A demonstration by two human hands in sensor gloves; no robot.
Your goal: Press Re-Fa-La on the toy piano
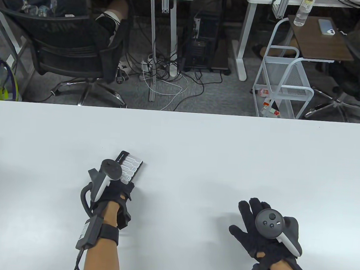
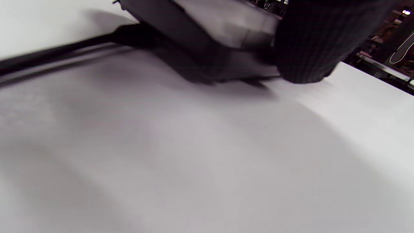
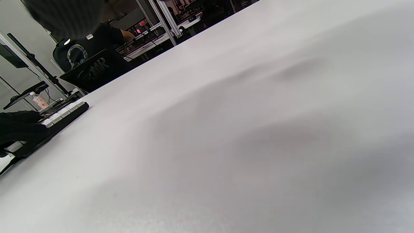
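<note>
The toy piano [image 1: 131, 165], a small black body with a row of white keys, lies at an angle on the white table [image 1: 198, 142], left of centre. My left hand [image 1: 114, 184] lies over its near end, and the tracker hides the fingers in the table view. In the right wrist view the piano [image 3: 64, 113] shows at the far left with the left hand's gloved fingers [image 3: 17, 129] resting on its keys. The left wrist view is blurred: the piano [image 2: 207, 35] is close, with one gloved finger [image 2: 307, 42] beside it. My right hand [image 1: 255, 223] rests flat on the table, fingers spread, far right of the piano.
A thin black cable [image 2: 48, 55] runs from the piano across the table. Beyond the table's far edge are an office chair [image 1: 71, 48], desk legs with cables, and a white wire cart [image 1: 280, 86].
</note>
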